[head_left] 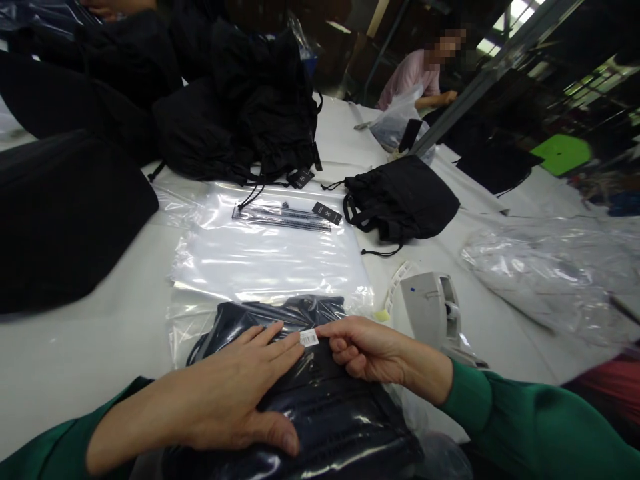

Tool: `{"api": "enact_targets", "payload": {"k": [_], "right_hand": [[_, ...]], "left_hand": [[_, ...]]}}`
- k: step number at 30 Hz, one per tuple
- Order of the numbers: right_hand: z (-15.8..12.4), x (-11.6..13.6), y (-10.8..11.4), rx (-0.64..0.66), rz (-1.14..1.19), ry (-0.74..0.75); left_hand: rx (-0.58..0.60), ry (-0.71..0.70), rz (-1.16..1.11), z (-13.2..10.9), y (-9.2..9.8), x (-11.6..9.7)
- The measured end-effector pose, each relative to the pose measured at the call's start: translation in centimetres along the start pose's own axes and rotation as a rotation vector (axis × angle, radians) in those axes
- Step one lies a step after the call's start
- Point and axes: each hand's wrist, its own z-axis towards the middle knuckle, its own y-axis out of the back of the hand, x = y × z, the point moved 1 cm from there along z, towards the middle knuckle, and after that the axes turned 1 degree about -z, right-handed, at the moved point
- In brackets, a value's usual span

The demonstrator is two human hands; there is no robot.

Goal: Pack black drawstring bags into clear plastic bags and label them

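Hands on a bagged garment (340, 427) at the white bench (75, 353).
The left hand (235, 393) lies flat on the bagged garment, fingers spread. At its fingertips sits a white label (309, 338), pinched by the curled right hand (370, 350). Clear bags (265, 260) lie just beyond.

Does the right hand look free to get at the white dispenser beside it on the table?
Probably yes: the white dispenser stands just beyond the right hand with nothing standing between them, though that hand is pinching a white sticker on the bagged garment.
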Motion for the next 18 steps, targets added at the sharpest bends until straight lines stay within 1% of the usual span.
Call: {"api": "enact_targets", "payload": {"k": [3, 4, 6, 9, 11, 13, 14, 15, 16, 17, 18], "right_hand": [[0.0, 0.0, -0.2, -0.039, -0.090, -0.006], [0.1, 0.0, -0.3, -0.059, -0.139, 0.013], [0.4, 0.0, -0.4, -0.098, -0.271, 0.102], [0.9, 0.1, 0.0, -0.163, -0.560, 0.296], [0.9, 0.3, 0.6, -0.266, -0.844, 0.448], [0.3, 0.4, 1.1, -0.398, -1.137, 0.692], [-0.2, 0.4, 1.3, -0.429, -1.251, 0.844], [-0.7, 0.3, 1.3, -0.421, -1.336, 0.994], [-1.3, 0.0, 1.3, -0.371, -1.394, 1.119], [-1.8, -0.3, 1.3, -0.286, -1.442, 1.201], [-2.2, -0.6, 1.2, -0.185, -1.486, 1.232]], "left_hand": [[0.054, 0.023, 0.038, 0.2, 0.0, 0.0], [0.069, 0.032, 0.054, 0.3, 0.0, -0.1], [0.091, 0.040, 0.081, 0.2, 0.1, -0.3], [0.114, 0.051, 0.097, 0.2, 0.3, -0.6], [0.123, 0.060, 0.095, 0.1, 0.5, -0.7], [0.119, 0.071, 0.084, 0.0, 0.6, -0.8], [0.116, 0.077, 0.079, -0.1, 0.6, -0.8], [0.113, 0.083, 0.074, -0.1, 0.6, -0.8], [0.109, 0.083, 0.069, -0.1, 0.7, -0.8], [0.103, 0.076, 0.065, -0.2, 0.7, -0.7], [0.095, 0.060, 0.061, -0.2, 0.7, -0.7]]}}
